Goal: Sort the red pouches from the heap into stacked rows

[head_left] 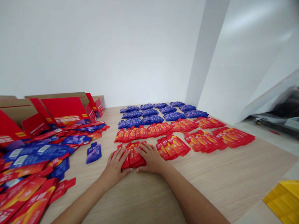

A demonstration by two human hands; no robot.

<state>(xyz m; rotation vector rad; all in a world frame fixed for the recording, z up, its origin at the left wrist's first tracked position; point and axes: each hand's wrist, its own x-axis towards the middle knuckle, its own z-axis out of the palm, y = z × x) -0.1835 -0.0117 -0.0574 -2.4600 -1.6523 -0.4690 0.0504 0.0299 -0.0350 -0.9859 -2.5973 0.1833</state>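
Note:
Between my two hands lies a fanned group of red pouches with orange print, flat on the wooden table. My left hand holds the group's left side, its thumb at the near edge and its fingers over the far part. From the other side my right hand grips the same pouches, fingers bent over them and thumb at the near edge. The fingers hide part of the group. Just right of it sits another fan of red pouches. A single blue pouch lies left of my left hand.
Blue pouches lie in fanned rows at the back, with more red fans to the right. A loose mixed pile covers the left side before open red cartons. Something yellow is at lower right.

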